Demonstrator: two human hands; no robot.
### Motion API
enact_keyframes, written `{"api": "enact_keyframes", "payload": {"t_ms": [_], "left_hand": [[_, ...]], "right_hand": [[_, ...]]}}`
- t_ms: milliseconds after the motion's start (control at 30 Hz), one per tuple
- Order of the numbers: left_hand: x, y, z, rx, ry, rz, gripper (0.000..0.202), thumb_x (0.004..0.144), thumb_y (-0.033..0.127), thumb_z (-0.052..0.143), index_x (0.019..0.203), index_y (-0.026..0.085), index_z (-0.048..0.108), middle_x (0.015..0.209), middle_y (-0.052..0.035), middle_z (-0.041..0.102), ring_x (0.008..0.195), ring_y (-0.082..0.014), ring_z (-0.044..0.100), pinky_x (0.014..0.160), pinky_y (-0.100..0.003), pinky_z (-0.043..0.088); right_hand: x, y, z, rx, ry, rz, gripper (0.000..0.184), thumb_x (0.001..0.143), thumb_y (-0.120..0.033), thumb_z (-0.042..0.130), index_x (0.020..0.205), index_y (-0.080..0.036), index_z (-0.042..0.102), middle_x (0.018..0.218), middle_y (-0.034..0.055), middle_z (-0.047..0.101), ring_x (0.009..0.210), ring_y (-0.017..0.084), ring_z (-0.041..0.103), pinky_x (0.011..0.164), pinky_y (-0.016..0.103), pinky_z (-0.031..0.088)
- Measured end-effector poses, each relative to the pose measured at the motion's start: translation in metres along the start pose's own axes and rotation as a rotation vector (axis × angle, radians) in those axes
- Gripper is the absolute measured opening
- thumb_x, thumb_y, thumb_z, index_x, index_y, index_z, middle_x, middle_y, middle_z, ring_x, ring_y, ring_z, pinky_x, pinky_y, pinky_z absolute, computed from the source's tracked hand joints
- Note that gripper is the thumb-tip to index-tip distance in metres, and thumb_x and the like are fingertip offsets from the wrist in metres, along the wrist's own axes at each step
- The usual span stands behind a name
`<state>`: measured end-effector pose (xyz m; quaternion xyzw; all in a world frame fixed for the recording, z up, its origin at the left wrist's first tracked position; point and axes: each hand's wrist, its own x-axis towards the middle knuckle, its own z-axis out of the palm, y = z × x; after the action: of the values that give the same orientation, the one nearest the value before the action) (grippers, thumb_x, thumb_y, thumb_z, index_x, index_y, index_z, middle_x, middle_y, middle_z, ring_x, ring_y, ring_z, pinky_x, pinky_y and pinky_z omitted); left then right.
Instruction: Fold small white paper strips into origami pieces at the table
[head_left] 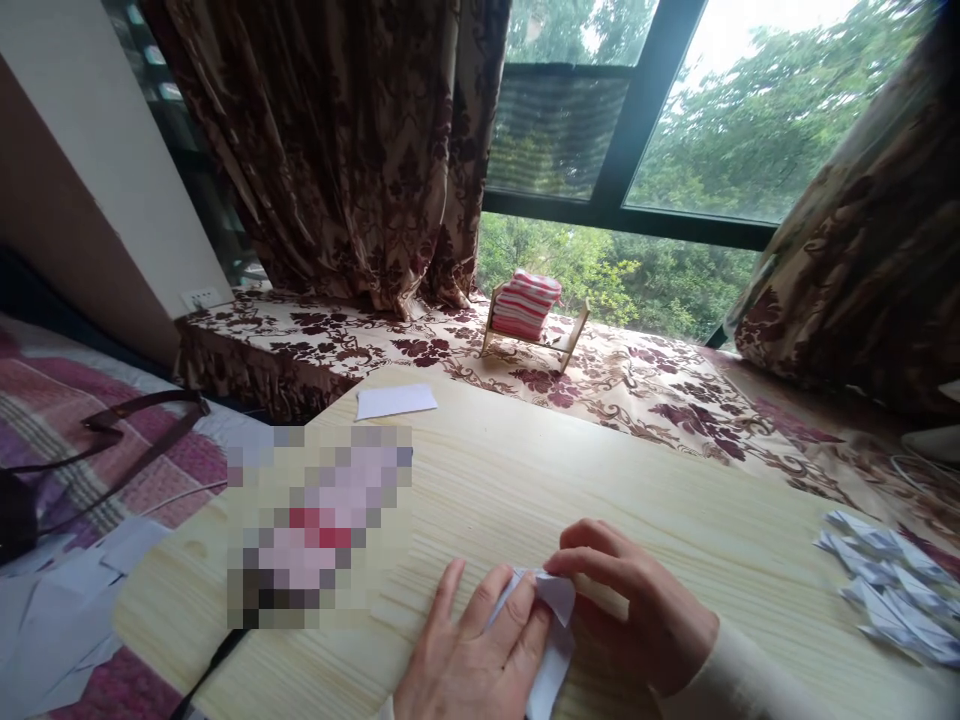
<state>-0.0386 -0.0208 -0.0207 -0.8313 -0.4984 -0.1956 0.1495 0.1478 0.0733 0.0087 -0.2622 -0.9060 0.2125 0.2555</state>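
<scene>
A small piece of white paper (553, 640) lies on the pale wooden table (600, 490) near its front edge, partly folded. My left hand (472, 660) rests flat on the paper's left part, fingers stretched out and pressing it down. My right hand (637, 605) pinches the paper's upper corner between thumb and fingers. Much of the paper is hidden under both hands.
Several folded white paper pieces (892, 590) are piled at the table's right edge. A loose white sheet (395, 400) lies at the far left corner. A pixelated patch (319, 525) covers something left of my hands. Beyond lie a patterned window seat with a small striped chair (529, 310), and a bed (67, 470) on the left.
</scene>
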Motion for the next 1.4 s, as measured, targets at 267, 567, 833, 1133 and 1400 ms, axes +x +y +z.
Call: {"api": "enact_keyframes", "payload": {"t_ms": [267,567,833,1133,1400], "left_hand": [[0.004,-0.007,-0.006,0.003,-0.005,0.030,0.032,0.092,0.020,0.042,0.120,0.025,0.057,0.122,0.0002,0.063,0.111,-0.0181,0.051,0.104,-0.038,0.032],[0.007,-0.020,-0.012,-0.035,-0.065,0.117,0.033,0.094,0.019,0.036,0.121,0.023,0.055,0.126,0.0034,0.061,0.112,-0.0162,0.051,0.107,-0.036,0.029],[0.012,-0.027,-0.019,-0.192,-0.084,0.084,0.034,0.095,0.024,0.033,0.119,0.023,0.056,0.119,-0.0011,0.065,0.110,-0.0169,0.053,0.103,-0.035,0.032],[0.005,-0.029,-0.007,-0.167,0.184,0.026,0.022,0.089,0.021,0.044,0.102,0.019,0.063,0.104,-0.0023,0.069,0.101,-0.0180,0.056,0.106,-0.040,0.028],[0.000,0.003,0.008,-0.055,0.173,0.019,0.031,0.094,0.018,0.036,0.107,0.024,0.062,0.111,-0.0003,0.068,0.109,-0.0159,0.055,0.114,-0.039,0.010]], "right_hand": [[0.014,-0.006,0.002,-0.002,-0.060,0.047,0.025,0.065,-0.004,0.049,0.079,-0.021,0.062,0.078,0.0038,0.059,0.073,0.017,0.054,0.065,0.028,0.046],[0.013,-0.007,-0.005,-0.074,-0.130,0.054,0.027,0.066,-0.003,0.050,0.078,-0.022,0.065,0.075,0.0034,0.059,0.074,0.018,0.051,0.066,0.029,0.043],[0.012,-0.003,-0.003,-0.011,-0.106,0.079,0.033,0.062,-0.001,0.050,0.079,-0.024,0.065,0.076,0.0027,0.060,0.074,0.018,0.051,0.065,0.030,0.042],[0.012,-0.002,-0.004,0.000,-0.107,0.089,0.033,0.057,-0.001,0.050,0.076,-0.022,0.067,0.076,0.0045,0.061,0.074,0.018,0.051,0.066,0.028,0.043],[0.014,-0.001,-0.001,-0.033,-0.077,0.089,0.032,0.060,0.001,0.055,0.075,-0.023,0.069,0.075,0.0026,0.061,0.075,0.017,0.052,0.066,0.027,0.043]]}}
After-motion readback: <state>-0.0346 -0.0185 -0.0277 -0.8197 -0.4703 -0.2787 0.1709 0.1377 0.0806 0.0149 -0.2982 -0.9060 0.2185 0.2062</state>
